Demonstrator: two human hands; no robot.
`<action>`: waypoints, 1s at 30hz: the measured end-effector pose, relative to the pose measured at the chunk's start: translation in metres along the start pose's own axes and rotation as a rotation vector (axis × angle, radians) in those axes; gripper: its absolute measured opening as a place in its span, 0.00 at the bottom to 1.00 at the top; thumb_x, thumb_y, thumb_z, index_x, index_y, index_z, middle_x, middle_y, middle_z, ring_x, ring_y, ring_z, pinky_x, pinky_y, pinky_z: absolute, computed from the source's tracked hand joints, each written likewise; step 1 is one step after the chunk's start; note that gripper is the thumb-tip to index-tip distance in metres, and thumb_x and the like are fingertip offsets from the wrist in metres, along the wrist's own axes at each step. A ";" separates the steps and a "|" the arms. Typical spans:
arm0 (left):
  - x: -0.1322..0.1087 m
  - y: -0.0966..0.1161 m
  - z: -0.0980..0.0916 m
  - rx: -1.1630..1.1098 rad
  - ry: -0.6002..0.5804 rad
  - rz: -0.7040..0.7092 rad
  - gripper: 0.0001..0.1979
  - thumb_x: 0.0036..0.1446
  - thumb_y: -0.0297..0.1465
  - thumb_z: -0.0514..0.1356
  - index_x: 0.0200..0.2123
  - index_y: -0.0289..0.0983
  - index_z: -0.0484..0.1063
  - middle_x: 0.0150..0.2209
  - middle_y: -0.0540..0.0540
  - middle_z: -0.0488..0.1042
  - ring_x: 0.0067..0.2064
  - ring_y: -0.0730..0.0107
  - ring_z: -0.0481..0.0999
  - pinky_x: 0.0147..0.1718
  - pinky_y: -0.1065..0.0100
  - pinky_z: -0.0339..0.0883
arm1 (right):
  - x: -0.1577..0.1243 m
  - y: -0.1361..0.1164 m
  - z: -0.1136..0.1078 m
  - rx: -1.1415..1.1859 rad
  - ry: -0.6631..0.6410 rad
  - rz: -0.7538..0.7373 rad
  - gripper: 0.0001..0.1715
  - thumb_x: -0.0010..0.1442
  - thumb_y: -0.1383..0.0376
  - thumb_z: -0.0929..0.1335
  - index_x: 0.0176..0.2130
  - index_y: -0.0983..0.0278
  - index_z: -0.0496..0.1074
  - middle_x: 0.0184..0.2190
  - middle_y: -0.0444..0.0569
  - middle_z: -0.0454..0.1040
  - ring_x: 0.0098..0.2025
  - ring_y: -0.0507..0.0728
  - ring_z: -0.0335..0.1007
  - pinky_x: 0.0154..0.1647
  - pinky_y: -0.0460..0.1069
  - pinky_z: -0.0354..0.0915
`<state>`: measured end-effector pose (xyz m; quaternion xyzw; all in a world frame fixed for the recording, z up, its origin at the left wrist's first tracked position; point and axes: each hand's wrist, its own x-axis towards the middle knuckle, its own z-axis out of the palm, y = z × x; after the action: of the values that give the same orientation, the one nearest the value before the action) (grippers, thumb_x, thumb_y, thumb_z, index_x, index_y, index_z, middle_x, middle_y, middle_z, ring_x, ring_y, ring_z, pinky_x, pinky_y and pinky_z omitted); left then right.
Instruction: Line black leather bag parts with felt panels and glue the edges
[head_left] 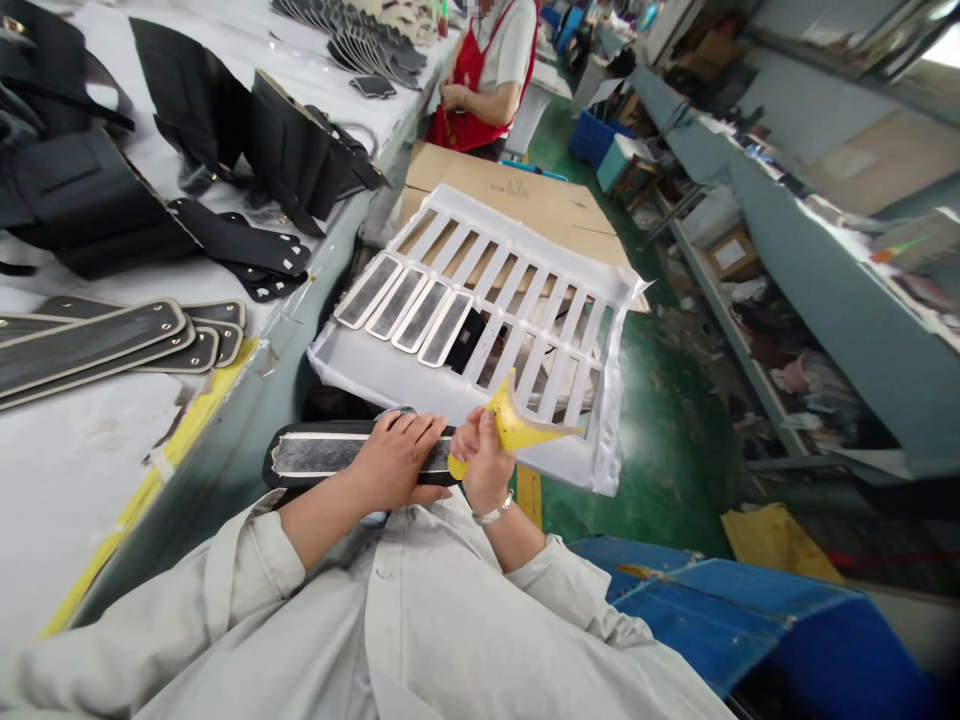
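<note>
A long black strip (319,455) with a grey, white-edged panel lies across my lap at waist height. My left hand (397,455) grips its middle from above, fingers over the far edge and thumb along the near one. In my right hand (486,462) is a yellow scraper (517,425), its flared blade pointing away to the right. That fist is beside the strip's right end, part of which it hides. Just beyond both hands is a white slotted frame (390,375), with several grey white-edged panels (405,303) lying on its left part.
On the white table (82,460) at left lie grey strips with eyelets (97,345) and black curved pieces (90,200). Cardboard (517,195) lies under the frame. A person in a red apron (480,85) sits beyond. A blue bin (735,610) stands at lower right.
</note>
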<state>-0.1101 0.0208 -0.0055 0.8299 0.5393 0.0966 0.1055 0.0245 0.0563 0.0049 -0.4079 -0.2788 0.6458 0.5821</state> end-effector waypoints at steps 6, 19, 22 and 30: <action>0.000 0.007 0.003 0.008 0.018 -0.044 0.45 0.44 0.53 0.61 0.60 0.33 0.56 0.56 0.34 0.64 0.55 0.49 0.62 0.56 0.53 0.47 | -0.014 -0.030 -0.018 0.159 0.066 -0.024 0.14 0.59 0.54 0.63 0.29 0.62 0.62 0.14 0.32 0.44 0.14 0.46 0.37 0.15 0.42 0.44; 0.004 0.014 0.001 0.064 0.002 -0.054 0.42 0.47 0.50 0.59 0.59 0.29 0.57 0.56 0.33 0.63 0.53 0.47 0.62 0.53 0.53 0.49 | -0.026 0.000 -0.022 0.065 0.025 -0.097 0.17 0.61 0.52 0.62 0.29 0.61 0.61 0.15 0.33 0.45 0.15 0.46 0.40 0.16 0.43 0.45; 0.005 0.013 0.000 0.066 -0.013 -0.061 0.42 0.49 0.50 0.57 0.60 0.29 0.56 0.56 0.33 0.63 0.52 0.47 0.62 0.53 0.53 0.49 | -0.032 0.006 -0.023 -0.020 -0.048 -0.188 0.19 0.60 0.50 0.62 0.28 0.60 0.60 0.15 0.34 0.46 0.16 0.47 0.42 0.18 0.44 0.47; 0.007 0.012 0.000 0.073 -0.054 -0.075 0.42 0.48 0.49 0.58 0.59 0.28 0.56 0.55 0.33 0.63 0.51 0.47 0.61 0.51 0.52 0.50 | -0.034 0.018 -0.032 -0.369 -0.078 -0.203 0.21 0.60 0.46 0.58 0.30 0.59 0.64 0.16 0.38 0.51 0.18 0.50 0.50 0.21 0.46 0.56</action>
<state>-0.0968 0.0227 -0.0013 0.8147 0.5702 0.0504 0.0933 0.0426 0.0161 -0.0194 -0.4520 -0.4542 0.5371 0.5486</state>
